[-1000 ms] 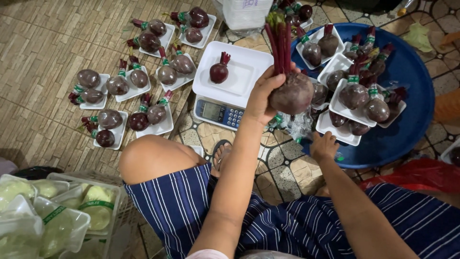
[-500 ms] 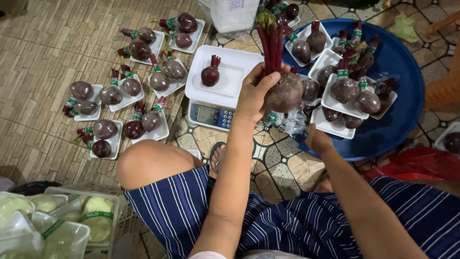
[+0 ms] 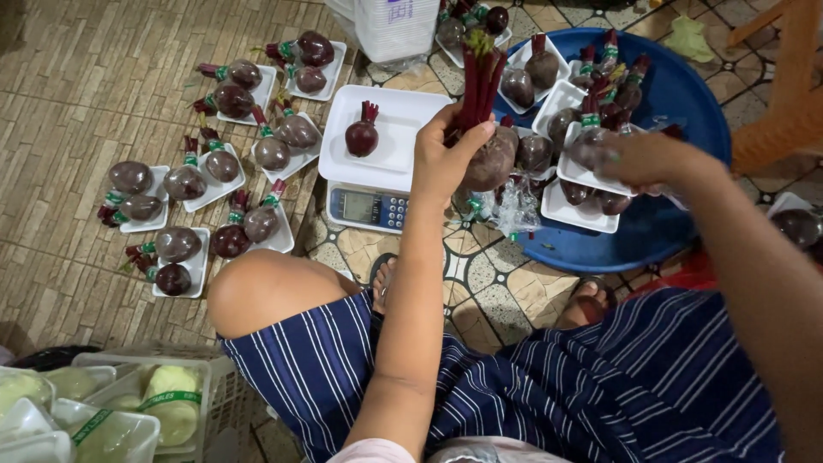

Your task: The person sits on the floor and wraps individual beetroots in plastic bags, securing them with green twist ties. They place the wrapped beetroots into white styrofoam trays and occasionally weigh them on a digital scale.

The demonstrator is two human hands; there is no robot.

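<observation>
My left hand [image 3: 439, 161] grips a large dark beetroot [image 3: 495, 159] by its side, its long red stems [image 3: 477, 86] pointing up. It hangs between a white digital scale [image 3: 370, 208] and a blue basin [image 3: 677, 236]. On the scale's white tray [image 3: 390, 163] lies one small beetroot [image 3: 362, 137]. My right hand [image 3: 647, 160], blurred, is over the basin at a white tray of wrapped beetroots [image 3: 590, 184], fingers curled. Whether it holds anything is unclear.
Several white trays of wrapped beetroots [image 3: 221, 167] lie on the tiled floor at left, and more fill the basin. A stack of white containers [image 3: 396, 30] stands behind the scale. A crate of wrapped green vegetables [image 3: 129, 407] sits near left, wooden furniture [image 3: 784, 94] at right. Clear plastic [image 3: 519, 207] lies by the basin rim.
My right hand rose from the basin's near edge to the trays inside it. My left hand kept hold of the large beetroot beside the scale.
</observation>
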